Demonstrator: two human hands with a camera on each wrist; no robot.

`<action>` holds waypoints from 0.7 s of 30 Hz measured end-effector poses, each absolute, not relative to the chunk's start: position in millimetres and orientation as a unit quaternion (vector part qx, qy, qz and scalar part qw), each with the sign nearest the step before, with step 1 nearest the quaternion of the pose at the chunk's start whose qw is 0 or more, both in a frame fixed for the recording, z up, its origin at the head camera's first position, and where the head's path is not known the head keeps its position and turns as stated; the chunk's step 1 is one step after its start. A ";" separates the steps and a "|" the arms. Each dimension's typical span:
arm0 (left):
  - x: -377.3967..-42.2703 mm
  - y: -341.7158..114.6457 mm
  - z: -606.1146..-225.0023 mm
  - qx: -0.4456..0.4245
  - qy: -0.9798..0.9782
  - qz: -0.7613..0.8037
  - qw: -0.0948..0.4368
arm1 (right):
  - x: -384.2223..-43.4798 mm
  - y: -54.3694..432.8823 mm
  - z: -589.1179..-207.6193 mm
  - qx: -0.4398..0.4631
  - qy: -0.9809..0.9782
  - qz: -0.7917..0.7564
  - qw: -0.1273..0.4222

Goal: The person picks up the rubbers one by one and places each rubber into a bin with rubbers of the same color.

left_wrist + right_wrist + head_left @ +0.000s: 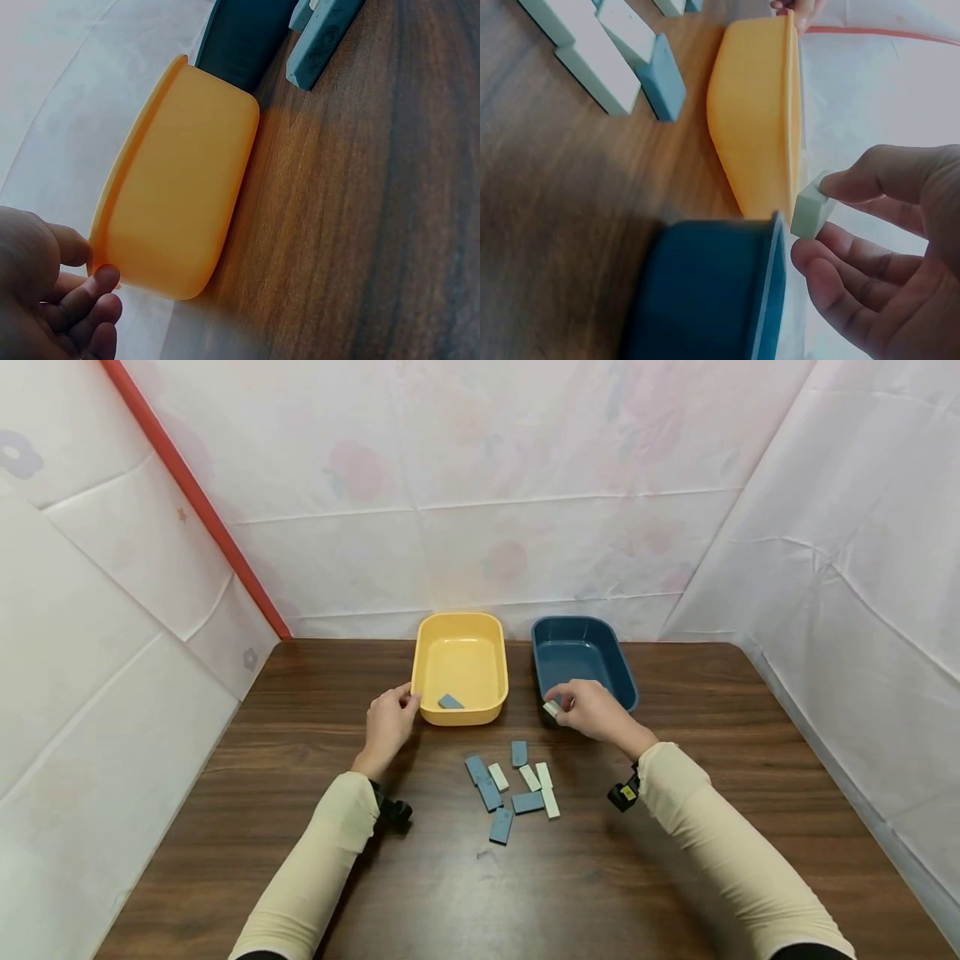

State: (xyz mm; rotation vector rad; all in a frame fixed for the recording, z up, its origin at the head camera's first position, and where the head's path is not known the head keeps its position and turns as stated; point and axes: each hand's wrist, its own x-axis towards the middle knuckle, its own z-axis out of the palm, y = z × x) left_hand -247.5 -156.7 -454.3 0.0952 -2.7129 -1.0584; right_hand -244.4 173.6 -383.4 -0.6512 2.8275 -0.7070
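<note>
- From my remote seat I see a pale green block (551, 709) at the near left corner of the blue tray (622, 672), close to the rim; I can't tell if the 2 touch.
- My right hand (596, 710) has it: thumb and fingers (859, 259) are clamped on the block.
- My left hand (390, 720) is at the near left corner of the yellow tray (461, 717), its fingers pinching the rim.
- Inside that tray, 1 blue-grey block (450, 702) lies at the near end.
- Both trays stand along the far edge of the worktop (315, 693), yellow left, blue right, with a gap between.
- Nearer than the trays, away from the worktop's side edges, I count 9 loose blocks (528, 802): 5 blue-grey and 4 pale green. 2 of the pale ones lie end to end, on the right of the group.
- Each wrist carries a black camera (624, 793), beside a pale sleeve (735, 835).
- Past the far edge hangs a pale patterned sheet (525, 485); a red strip (195, 493) slants down to the worktop's far left corner.
</note>
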 end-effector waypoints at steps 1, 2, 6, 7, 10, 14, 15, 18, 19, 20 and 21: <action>-247.6 -156.7 -454.7 0.033 -0.925 -0.361 0.115 | -245.3 175.0 -381.6 -0.221 0.944 -0.233 0.076; -247.8 -156.7 -455.0 0.033 -0.925 -0.360 0.117 | -246.3 176.7 -380.0 -0.225 0.944 -0.229 0.074; -248.4 -156.6 -454.8 0.034 -0.926 -0.358 0.119 | -250.7 184.0 -375.5 -0.228 0.946 -0.220 0.066; -248.3 -156.5 -454.6 0.035 -0.925 -0.358 0.118 | -252.2 186.1 -374.9 -0.228 0.947 -0.219 0.064; -248.4 -156.5 -454.7 0.037 -0.925 -0.359 0.116 | -257.4 192.3 -374.4 -0.220 0.948 -0.220 0.060; -248.3 -155.9 -454.8 0.041 -0.925 -0.358 0.118 | -265.0 199.5 -375.3 -0.214 0.951 -0.217 0.053; -248.3 -155.5 -454.7 0.040 -0.925 -0.359 0.118 | -266.7 201.2 -375.4 -0.211 0.952 -0.216 0.052; -249.0 -154.2 -455.1 0.038 -0.924 -0.360 0.122 | -271.7 205.4 -376.7 -0.197 0.955 -0.215 0.056; -249.3 -153.7 -455.2 0.039 -0.924 -0.361 0.123 | -273.8 207.1 -377.6 -0.192 0.956 -0.215 0.058; -249.7 -153.4 -455.4 0.039 -0.923 -0.362 0.124 | -275.5 208.7 -378.5 -0.187 0.957 -0.215 0.061; -249.6 -153.1 -455.6 0.039 -0.923 -0.362 0.124 | -277.3 210.3 -379.7 -0.181 0.958 -0.216 0.063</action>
